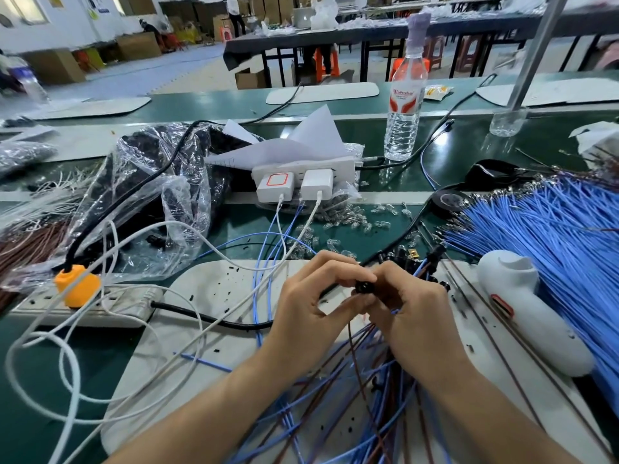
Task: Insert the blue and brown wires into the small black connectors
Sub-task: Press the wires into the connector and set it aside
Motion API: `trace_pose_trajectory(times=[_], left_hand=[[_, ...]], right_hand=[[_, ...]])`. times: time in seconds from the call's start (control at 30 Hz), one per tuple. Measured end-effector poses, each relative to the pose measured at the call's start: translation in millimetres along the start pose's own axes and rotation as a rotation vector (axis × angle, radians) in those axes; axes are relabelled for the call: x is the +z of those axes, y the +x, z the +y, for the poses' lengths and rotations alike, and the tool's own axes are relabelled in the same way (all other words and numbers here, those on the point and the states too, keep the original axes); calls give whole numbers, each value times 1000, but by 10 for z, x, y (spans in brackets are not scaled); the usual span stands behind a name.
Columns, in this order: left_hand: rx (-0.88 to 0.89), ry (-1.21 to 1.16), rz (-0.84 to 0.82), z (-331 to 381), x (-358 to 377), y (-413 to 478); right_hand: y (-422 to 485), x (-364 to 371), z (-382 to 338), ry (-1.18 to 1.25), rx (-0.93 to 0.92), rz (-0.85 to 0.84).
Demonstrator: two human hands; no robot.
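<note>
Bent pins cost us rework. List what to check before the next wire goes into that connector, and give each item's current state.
1. Connector pinched between left hand and right hand: ok.
2. Wire tip lined up with its slot: cannot tell, the fingers hide it.
3. Blue wires stocked at the right: ok.
4. Brown wires stocked at the far left: ok, though partly under plastic.
5. Mat free of stray cables: not ok, white cables run across it.
</note>
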State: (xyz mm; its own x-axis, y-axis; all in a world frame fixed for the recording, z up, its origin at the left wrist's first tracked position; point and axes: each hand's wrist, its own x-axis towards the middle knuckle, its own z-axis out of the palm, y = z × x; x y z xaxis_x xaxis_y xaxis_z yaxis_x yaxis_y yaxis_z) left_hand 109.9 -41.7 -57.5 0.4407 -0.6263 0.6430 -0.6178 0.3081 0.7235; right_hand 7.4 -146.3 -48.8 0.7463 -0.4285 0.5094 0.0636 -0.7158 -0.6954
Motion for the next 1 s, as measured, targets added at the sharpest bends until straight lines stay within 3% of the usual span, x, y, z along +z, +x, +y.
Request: trace_pose_trajectory(times=[0.5, 1.0], left_hand=[[101, 57, 64, 48, 9, -14], [147, 187, 97, 76, 10, -25]], right_hand=[[-13, 44, -19, 112, -61, 91], [-2, 90, 74, 73, -46, 37]])
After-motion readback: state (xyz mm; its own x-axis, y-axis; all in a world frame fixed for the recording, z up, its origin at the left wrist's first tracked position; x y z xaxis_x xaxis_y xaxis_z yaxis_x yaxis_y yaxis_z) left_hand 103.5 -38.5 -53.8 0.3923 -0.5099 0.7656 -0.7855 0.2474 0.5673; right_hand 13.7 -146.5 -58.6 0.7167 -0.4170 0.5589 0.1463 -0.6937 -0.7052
